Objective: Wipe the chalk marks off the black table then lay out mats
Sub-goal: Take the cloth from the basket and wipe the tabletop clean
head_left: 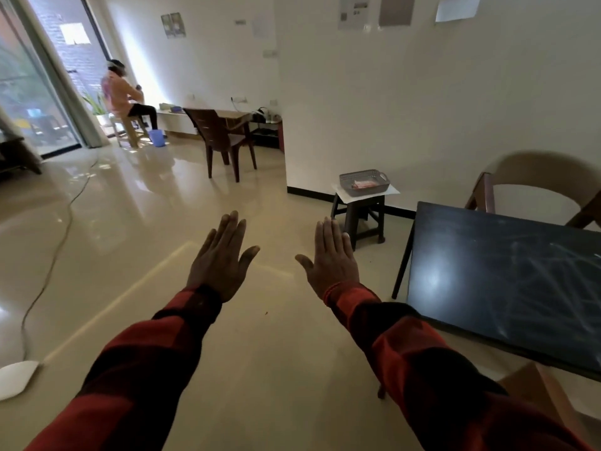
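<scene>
The black table (481,271) stands at the right, its top streaked with pale chalk marks (553,278) toward the right edge of view. My left hand (222,258) and my right hand (331,258) are stretched out flat over the floor, palms down, fingers straight, holding nothing. Both are left of the table and apart from it. Beyond the table's near corner a grey basket (363,182) with something pink inside sits on white paper on a dark stool (359,216).
A wooden chair (540,187) stands behind the table against the white wall. A brown chair (224,138) and a desk are farther back. Another person (122,92) sits by the window near a blue bucket (157,137). A cable (52,262) runs across the glossy floor at left.
</scene>
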